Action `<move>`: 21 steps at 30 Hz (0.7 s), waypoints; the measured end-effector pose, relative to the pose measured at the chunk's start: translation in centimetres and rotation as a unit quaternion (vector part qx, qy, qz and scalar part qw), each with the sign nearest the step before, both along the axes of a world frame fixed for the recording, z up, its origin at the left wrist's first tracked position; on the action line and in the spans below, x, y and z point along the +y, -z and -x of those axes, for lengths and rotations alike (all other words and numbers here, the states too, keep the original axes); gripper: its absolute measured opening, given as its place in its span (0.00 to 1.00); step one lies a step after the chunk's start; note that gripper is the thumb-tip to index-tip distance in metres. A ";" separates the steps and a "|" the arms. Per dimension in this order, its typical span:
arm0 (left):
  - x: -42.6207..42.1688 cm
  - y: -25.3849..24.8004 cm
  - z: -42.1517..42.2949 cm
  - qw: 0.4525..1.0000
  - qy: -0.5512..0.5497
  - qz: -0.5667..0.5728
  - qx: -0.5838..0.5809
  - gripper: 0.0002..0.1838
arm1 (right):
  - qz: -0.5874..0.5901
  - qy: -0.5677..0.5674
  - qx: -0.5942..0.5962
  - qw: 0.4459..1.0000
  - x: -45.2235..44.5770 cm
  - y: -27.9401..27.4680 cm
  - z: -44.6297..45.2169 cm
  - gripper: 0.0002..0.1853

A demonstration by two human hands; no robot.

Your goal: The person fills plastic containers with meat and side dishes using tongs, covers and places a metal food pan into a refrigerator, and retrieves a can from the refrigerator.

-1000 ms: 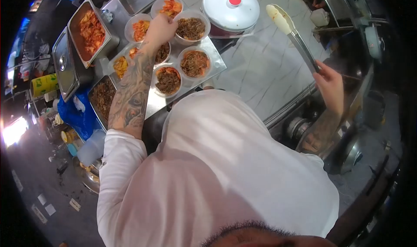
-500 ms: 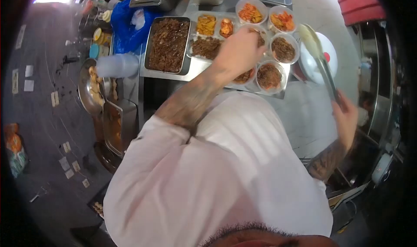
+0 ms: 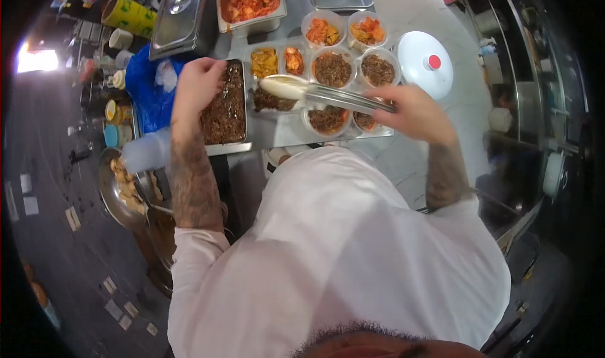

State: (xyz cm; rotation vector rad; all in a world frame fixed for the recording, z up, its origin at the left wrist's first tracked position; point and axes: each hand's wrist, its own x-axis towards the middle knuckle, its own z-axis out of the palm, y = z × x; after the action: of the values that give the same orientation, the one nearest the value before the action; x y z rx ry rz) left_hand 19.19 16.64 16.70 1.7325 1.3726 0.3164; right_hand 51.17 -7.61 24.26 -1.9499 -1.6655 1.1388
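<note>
My left hand (image 3: 200, 88) is over the left edge of a metal tray of dark chopped food (image 3: 228, 115), its fingers pressed together; whatever they hold is hidden. Metal tongs (image 3: 337, 97) with pale tips are gripped in my right hand (image 3: 413, 113). They point left, above a clear divided tray with yellow pieces (image 3: 264, 62), a kimchi portion (image 3: 293, 61) and dark food. Round tubs topped with dark food (image 3: 332, 69) stand beside it, partly under the tongs. Behind them are two tubs of orange and yellow food (image 3: 367, 30).
A deep metal pan of kimchi (image 3: 251, 2) and a lidded metal pan (image 3: 178, 17) stand at the back. A white lid with a red knob (image 3: 423, 65) is at the right. Blue plastic (image 3: 144, 87), stacked clear cups (image 3: 146, 151) and a metal bowl (image 3: 116, 194) lie left.
My left hand has moved from the round tubs left to the dark food tray. My right hand has brought the tongs leftward over the containers. The camera view has also shifted.
</note>
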 end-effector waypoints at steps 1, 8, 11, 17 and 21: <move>1.3 2.7 -1.7 0.999 0.026 0.027 -0.013 0.18 | -0.009 0.056 0.009 0.998 -2.6 0.5 -1.4 0.20; 3.6 10.5 -18.0 0.993 0.069 0.096 0.019 0.25 | 0.054 0.376 0.062 0.923 -18.5 -1.2 -5.3 0.23; 4.2 14.3 -20.4 0.991 0.048 0.126 0.019 0.23 | 0.047 0.471 0.097 0.876 -22.8 -1.1 -4.3 0.23; 3.2 13.8 -20.3 0.998 0.041 0.048 -0.018 0.18 | 0.037 0.507 0.157 0.846 -24.5 0.9 -4.0 0.24; 2.2 13.2 -18.4 0.998 0.007 -0.047 -0.051 0.15 | 0.024 0.478 0.160 0.863 -21.5 0.3 -5.4 0.25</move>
State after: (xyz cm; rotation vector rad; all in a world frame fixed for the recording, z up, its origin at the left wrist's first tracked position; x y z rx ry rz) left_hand 37.57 18.87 3.53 1.7770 1.2893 0.4627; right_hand 56.54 -29.09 23.94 -2.0406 -0.3561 0.9785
